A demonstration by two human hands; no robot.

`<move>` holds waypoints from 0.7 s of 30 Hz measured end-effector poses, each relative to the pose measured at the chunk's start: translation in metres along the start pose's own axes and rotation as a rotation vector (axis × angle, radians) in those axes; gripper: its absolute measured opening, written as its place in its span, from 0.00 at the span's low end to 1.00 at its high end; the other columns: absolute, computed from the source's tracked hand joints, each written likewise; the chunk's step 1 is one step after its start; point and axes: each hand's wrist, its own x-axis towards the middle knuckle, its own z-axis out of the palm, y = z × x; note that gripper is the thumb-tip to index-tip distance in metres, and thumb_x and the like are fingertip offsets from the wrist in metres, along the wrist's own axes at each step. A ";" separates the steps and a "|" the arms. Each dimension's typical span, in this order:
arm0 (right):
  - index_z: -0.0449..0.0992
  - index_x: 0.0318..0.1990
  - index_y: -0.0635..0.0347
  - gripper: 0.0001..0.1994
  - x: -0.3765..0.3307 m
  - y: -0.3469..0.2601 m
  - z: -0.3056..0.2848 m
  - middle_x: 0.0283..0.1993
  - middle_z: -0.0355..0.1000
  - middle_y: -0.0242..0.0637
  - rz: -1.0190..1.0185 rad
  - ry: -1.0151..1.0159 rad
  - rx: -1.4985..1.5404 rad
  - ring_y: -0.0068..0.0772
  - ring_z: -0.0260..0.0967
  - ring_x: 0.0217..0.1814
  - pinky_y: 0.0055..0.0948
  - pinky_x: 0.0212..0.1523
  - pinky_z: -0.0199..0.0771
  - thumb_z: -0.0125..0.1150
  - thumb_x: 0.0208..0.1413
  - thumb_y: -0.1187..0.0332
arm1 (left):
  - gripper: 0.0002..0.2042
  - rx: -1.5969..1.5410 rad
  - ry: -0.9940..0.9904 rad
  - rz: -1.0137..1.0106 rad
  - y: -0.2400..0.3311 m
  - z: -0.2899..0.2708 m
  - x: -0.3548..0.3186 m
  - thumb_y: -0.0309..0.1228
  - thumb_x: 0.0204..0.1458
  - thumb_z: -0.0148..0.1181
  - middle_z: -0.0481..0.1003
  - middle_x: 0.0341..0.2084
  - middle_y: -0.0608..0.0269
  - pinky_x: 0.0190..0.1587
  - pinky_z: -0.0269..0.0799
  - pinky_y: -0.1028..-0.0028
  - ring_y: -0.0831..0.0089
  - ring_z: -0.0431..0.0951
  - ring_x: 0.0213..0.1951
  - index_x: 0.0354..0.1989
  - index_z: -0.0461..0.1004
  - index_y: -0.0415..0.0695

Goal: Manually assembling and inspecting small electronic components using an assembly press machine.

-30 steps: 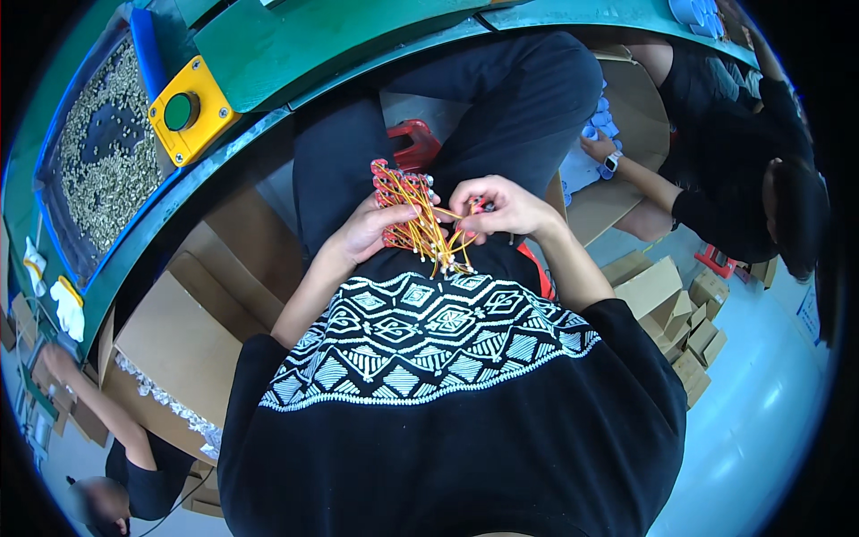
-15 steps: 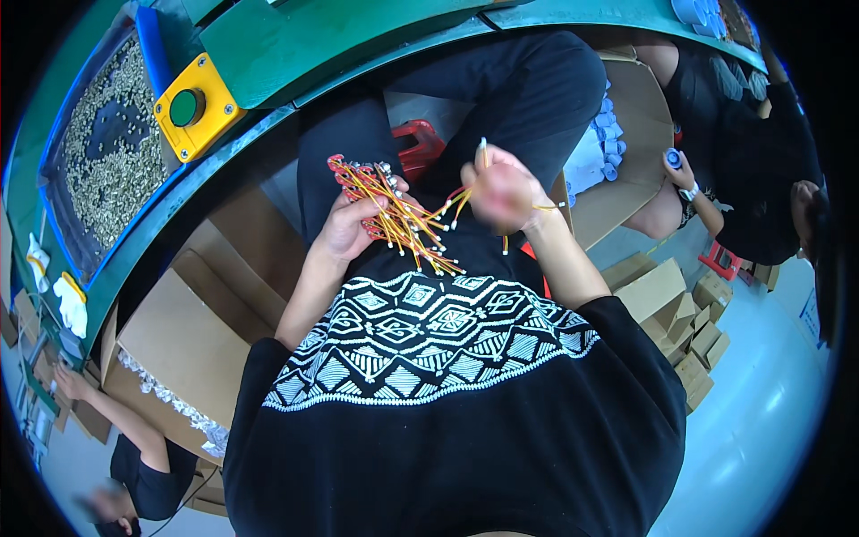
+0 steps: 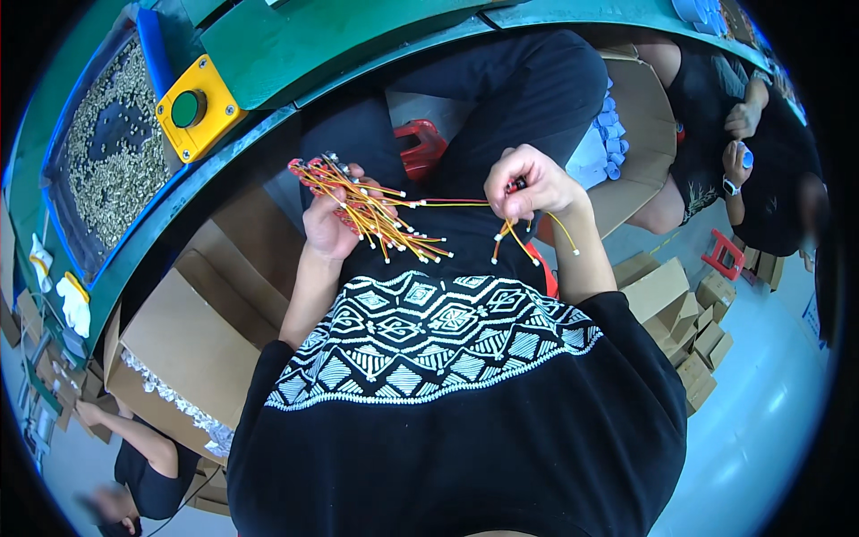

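My left hand point(image 3: 333, 222) is closed around a bundle of wire leads point(image 3: 380, 215), red and yellow with small white connectors at their ends. Red and metallic parts stick out at the bundle's upper left. In my right hand point(image 3: 534, 188), the fingers pinch a few similar leads point(image 3: 507, 237) with a small dark part at the fingertips. A red and yellow strand stretches between the two hands. Both hands are held above my lap, just beyond the patterned front of my black shirt point(image 3: 429, 336).
A green bench point(image 3: 358, 40) curves ahead, carrying a yellow box with a green button point(image 3: 189, 108) and a blue-edged tray point(image 3: 161, 80) of small metal parts. Cardboard boxes point(image 3: 192, 331) stand left and right. A red stool point(image 3: 420, 148) shows below. Co-workers sit at both sides.
My right hand has moved slightly right and turned, its leads now hanging lower. The left-hand bundle has shifted left, and a strand is drawn out between the hands. The right-hand co-worker's hands moved.
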 end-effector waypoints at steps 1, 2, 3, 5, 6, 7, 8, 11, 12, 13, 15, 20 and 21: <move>0.72 0.23 0.63 0.19 -0.001 -0.001 -0.002 0.18 0.68 0.32 0.011 -0.051 0.006 0.18 0.61 0.17 0.20 0.19 0.57 0.65 0.61 0.61 | 0.19 -0.002 -0.001 0.001 -0.001 -0.001 0.001 0.34 0.58 0.57 0.78 0.41 0.41 0.49 0.79 0.51 0.45 0.82 0.44 0.55 0.69 0.38; 0.72 0.22 0.64 0.19 -0.001 -0.001 -0.002 0.18 0.68 0.32 0.020 -0.102 0.013 0.18 0.61 0.16 0.20 0.18 0.57 0.66 0.61 0.61 | 0.19 0.009 -0.014 -0.012 -0.002 -0.001 0.001 0.33 0.58 0.57 0.78 0.41 0.41 0.49 0.80 0.51 0.45 0.82 0.44 0.54 0.69 0.38; 0.72 0.22 0.64 0.19 -0.001 0.001 0.000 0.18 0.68 0.32 0.021 -0.103 0.013 0.18 0.61 0.16 0.20 0.18 0.57 0.66 0.61 0.61 | 0.18 0.019 -0.028 -0.024 -0.004 -0.001 0.002 0.33 0.58 0.57 0.78 0.41 0.42 0.48 0.80 0.50 0.45 0.82 0.44 0.54 0.69 0.38; 0.73 0.24 0.65 0.18 0.004 0.011 0.011 0.18 0.68 0.32 0.005 -0.110 0.082 0.19 0.60 0.15 0.20 0.17 0.56 0.66 0.61 0.62 | 0.18 0.029 -0.040 -0.035 -0.004 -0.001 0.001 0.32 0.58 0.57 0.78 0.41 0.42 0.48 0.80 0.50 0.45 0.82 0.44 0.54 0.69 0.38; 0.73 0.25 0.65 0.17 0.006 0.015 0.017 0.17 0.68 0.32 -0.003 -0.114 0.116 0.19 0.60 0.15 0.21 0.16 0.56 0.65 0.61 0.62 | 0.17 0.099 0.027 0.005 -0.003 -0.001 -0.001 0.31 0.58 0.58 0.78 0.41 0.42 0.49 0.80 0.51 0.47 0.82 0.44 0.54 0.69 0.38; 0.73 0.25 0.65 0.17 0.011 0.016 0.025 0.17 0.68 0.32 -0.004 -0.111 0.116 0.19 0.60 0.15 0.21 0.16 0.56 0.65 0.61 0.62 | 0.17 0.169 0.093 0.042 -0.002 0.002 0.000 0.30 0.58 0.58 0.78 0.41 0.43 0.49 0.80 0.52 0.48 0.82 0.44 0.55 0.68 0.38; 0.74 0.27 0.66 0.16 0.018 0.017 0.035 0.17 0.67 0.32 0.038 -0.026 0.078 0.19 0.60 0.15 0.21 0.16 0.56 0.64 0.62 0.63 | 0.17 0.239 0.158 0.078 -0.002 0.003 0.000 0.29 0.58 0.58 0.79 0.41 0.44 0.49 0.80 0.53 0.49 0.82 0.44 0.55 0.68 0.38; 0.74 0.29 0.67 0.15 0.025 0.018 0.057 0.17 0.67 0.33 0.124 0.132 0.003 0.20 0.60 0.14 0.22 0.16 0.55 0.62 0.63 0.64 | 0.18 0.407 0.197 0.009 -0.011 0.007 -0.005 0.30 0.59 0.59 0.78 0.40 0.46 0.46 0.81 0.55 0.51 0.82 0.42 0.56 0.67 0.40; 0.74 0.30 0.68 0.14 0.022 0.018 0.061 0.17 0.67 0.32 0.079 0.066 0.226 0.20 0.60 0.15 0.21 0.17 0.55 0.60 0.64 0.65 | 0.18 0.491 0.213 -0.027 -0.012 0.007 -0.005 0.30 0.59 0.59 0.78 0.39 0.48 0.45 0.81 0.56 0.53 0.83 0.41 0.57 0.67 0.41; 0.74 0.31 0.68 0.13 0.019 0.018 0.063 0.17 0.67 0.32 0.034 -0.001 0.448 0.19 0.60 0.15 0.21 0.17 0.55 0.59 0.64 0.67 | 0.18 0.491 0.213 -0.026 -0.013 0.004 -0.005 0.30 0.59 0.59 0.78 0.39 0.48 0.45 0.81 0.56 0.53 0.83 0.41 0.57 0.67 0.41; 0.74 0.32 0.69 0.12 0.015 0.019 0.059 0.17 0.66 0.32 -0.013 -0.068 0.670 0.19 0.60 0.15 0.21 0.17 0.55 0.58 0.65 0.68 | 0.19 0.440 0.231 0.016 -0.014 -0.005 -0.007 0.30 0.59 0.59 0.78 0.39 0.47 0.45 0.81 0.55 0.54 0.83 0.40 0.57 0.66 0.40; 0.75 0.37 0.71 0.08 0.017 0.006 0.046 0.17 0.65 0.31 -0.021 -0.007 0.518 0.16 0.59 0.15 0.20 0.17 0.53 0.56 0.63 0.72 | 0.19 0.317 0.263 -0.005 -0.015 0.006 -0.009 0.31 0.60 0.60 0.78 0.40 0.47 0.44 0.81 0.56 0.55 0.83 0.38 0.57 0.66 0.40; 0.76 0.39 0.72 0.08 0.018 0.000 0.048 0.16 0.65 0.31 0.056 0.090 0.375 0.16 0.59 0.16 0.20 0.17 0.53 0.57 0.63 0.73 | 0.19 0.317 0.264 -0.004 -0.015 0.005 -0.009 0.31 0.60 0.60 0.78 0.40 0.47 0.44 0.81 0.56 0.55 0.83 0.38 0.57 0.66 0.40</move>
